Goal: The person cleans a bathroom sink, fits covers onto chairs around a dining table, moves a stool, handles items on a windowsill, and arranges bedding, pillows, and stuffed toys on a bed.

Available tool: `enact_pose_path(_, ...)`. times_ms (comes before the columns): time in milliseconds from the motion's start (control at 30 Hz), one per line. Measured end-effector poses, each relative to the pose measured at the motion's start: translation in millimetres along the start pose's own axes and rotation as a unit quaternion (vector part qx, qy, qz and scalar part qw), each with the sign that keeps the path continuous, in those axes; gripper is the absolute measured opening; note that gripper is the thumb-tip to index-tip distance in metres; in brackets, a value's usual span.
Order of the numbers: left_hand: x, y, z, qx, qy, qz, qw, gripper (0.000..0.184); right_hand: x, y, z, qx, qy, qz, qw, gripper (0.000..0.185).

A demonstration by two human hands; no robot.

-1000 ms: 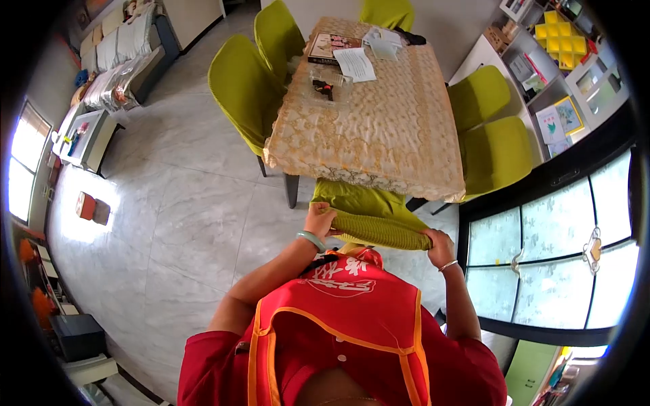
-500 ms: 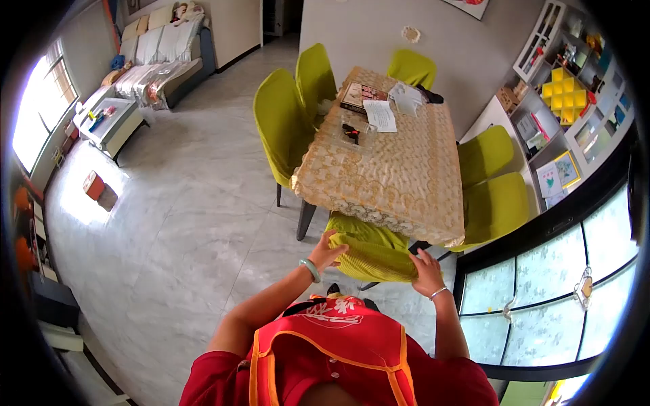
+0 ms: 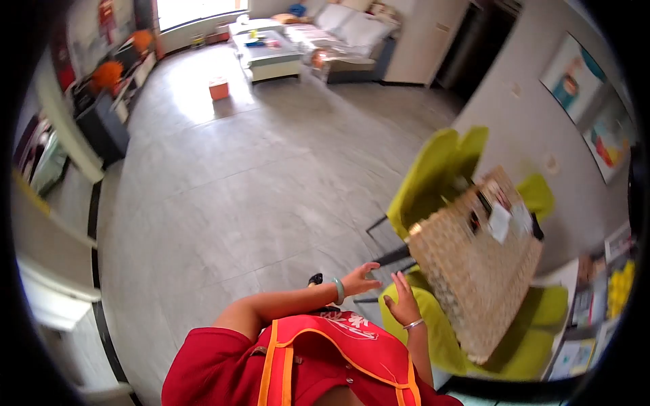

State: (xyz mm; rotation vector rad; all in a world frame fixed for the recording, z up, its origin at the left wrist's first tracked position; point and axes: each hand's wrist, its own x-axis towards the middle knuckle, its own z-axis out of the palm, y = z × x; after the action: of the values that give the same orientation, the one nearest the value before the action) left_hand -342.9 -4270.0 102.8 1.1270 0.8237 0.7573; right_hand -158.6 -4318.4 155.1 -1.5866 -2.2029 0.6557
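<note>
One L hand (image 3: 360, 279) + one R hand (image 3: 404, 303), fingers loose, R's contact w/ green chair (image 3: 439, 336) unclear.

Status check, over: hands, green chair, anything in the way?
Left hand open, empty. Right hand open by nearest green chair, contact unclear. Table beyond chair, nothing seen blocking hands.

The head camera looks forward and down over apron (image 3: 345, 333) and floor (image 3: 210, 203).

The right hand (image 3: 405, 306) partly hides the near green chair (image 3: 437, 326); paper (image 3: 500, 222) on the counter (image 3: 467, 277) is blurred past reading.
</note>
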Motion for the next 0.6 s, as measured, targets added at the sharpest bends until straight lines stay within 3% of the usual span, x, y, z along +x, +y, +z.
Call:
enact_pose_path(300,16,10,-218,-0.070,0.258,-0.144,0.953,0.064,196,4,62,0.002,-0.131,-0.051,0.990,0.061)
enact_pose_path(400,13,31,-291,-0.158,0.292,-0.144,0.932,0.063,272,-20,67,0.058,-0.152,-0.065,0.985,0.060)
enact_pose_path(500,11,54,-350,-0.186,0.371,-0.098,0.905,0.067,346,-38,75,0.054,-0.170,-0.100,0.979,0.060)
enact_pose_path(600,-7,76,-393,-0.265,0.428,-0.027,0.864,0.059,416,-67,92,0.046,-0.198,-0.157,0.967,0.059)
